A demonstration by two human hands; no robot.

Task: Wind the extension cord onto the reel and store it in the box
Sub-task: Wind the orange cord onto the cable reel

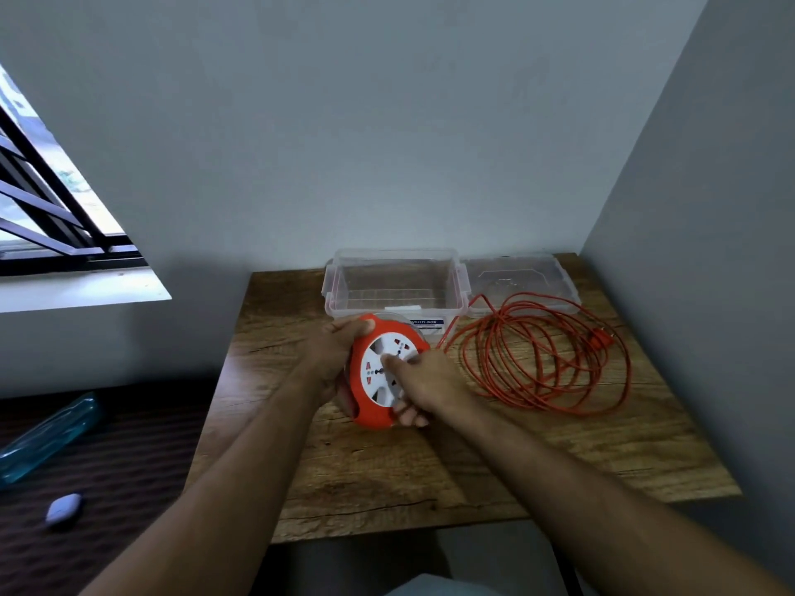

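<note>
An orange reel [373, 412] with a white socket face is held tilted above the wooden table [430, 466]. My left hand [333, 350] grips its left rim, thumb over the top edge. My right hand [423, 382] lies on the white face, one finger on the centre and the lower fingers curled round the bottom right rim. The orange extension cord [546, 354] lies in loose loops on the table to the right, its plug [598, 337] at the far right of the coil. One strand runs from the coil to the reel. A clear plastic box [395, 279] stands open behind the reel.
The box's clear lid [520, 277] lies flat to the right of the box, under the coil's far edge. Walls close the table at the back and right. To the left, lower down, lie a blue bottle [47, 436] and a small lilac case [63, 509].
</note>
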